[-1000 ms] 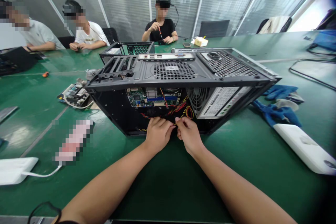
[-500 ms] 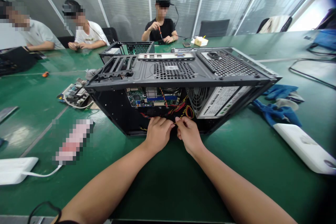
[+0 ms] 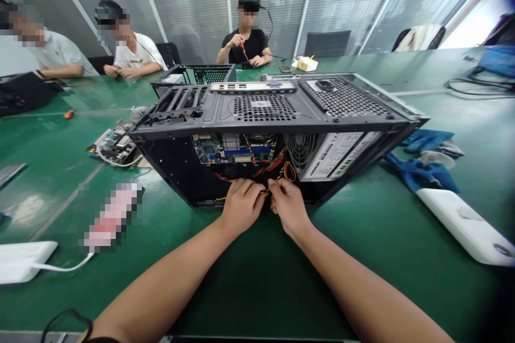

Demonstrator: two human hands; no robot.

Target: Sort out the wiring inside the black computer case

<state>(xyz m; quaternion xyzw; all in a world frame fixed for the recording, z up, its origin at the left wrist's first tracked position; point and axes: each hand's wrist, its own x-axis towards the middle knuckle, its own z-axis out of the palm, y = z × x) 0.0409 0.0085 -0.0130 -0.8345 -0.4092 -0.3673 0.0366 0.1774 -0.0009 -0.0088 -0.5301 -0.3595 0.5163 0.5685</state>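
Observation:
A black computer case point(image 3: 257, 127) stands on the green table with its open side toward me. At the lower edge of that opening, my left hand point(image 3: 242, 204) and my right hand point(image 3: 288, 204) are close together, fingers pinched on a yellow-and-black cable point(image 3: 263, 191) that runs between them. My fingers cover part of the cable. Behind my hands, red, yellow and black power wires point(image 3: 287, 170) hang in a loop. The power supply point(image 3: 336, 156), with its fan and white label, sits at the right inside the case. Further in is the green motherboard point(image 3: 235, 149).
Left of the case lie a loose circuit board with parts point(image 3: 115, 144), a phone point(image 3: 115, 214) and a white power bank point(image 3: 26, 261). Blue gloves point(image 3: 426, 169) and another white power bank point(image 3: 462, 225) are at right. Across the table, co-workers sit; one holds a screwdriver point(image 3: 244, 51).
Both hands stay at nearly the same spot on the cable. Slightly more of the cable shows between my fingers, and the view has shifted a little.

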